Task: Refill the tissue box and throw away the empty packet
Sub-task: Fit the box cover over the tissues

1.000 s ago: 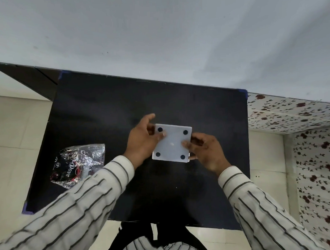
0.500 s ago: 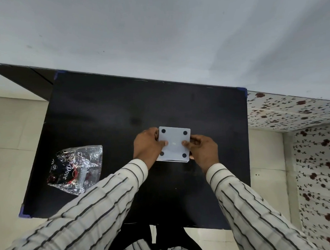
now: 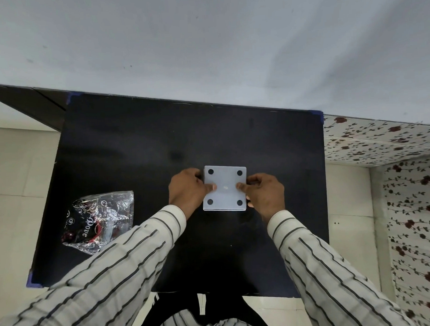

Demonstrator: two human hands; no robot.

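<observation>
A square white tissue box (image 3: 225,188) lies upside down near the middle of the black table (image 3: 135,146), its pale base with four dark round feet facing up. My left hand (image 3: 188,191) grips its left side with the thumb pressed on the base. My right hand (image 3: 263,194) grips its right side, thumb also on the base. A crumpled clear plastic packet (image 3: 99,221) with red and black print lies flat on the table to the left, apart from both hands. The box's opening is hidden underneath.
The table stands against a pale wall (image 3: 205,41). Cream floor tiles (image 3: 14,170) lie to the left. A flower-patterned surface (image 3: 391,142) runs along the right side. Blue tape marks the table's corners (image 3: 317,113).
Both hands have closed in on the sides of the box and squared it flat on the table. The packet has not moved.
</observation>
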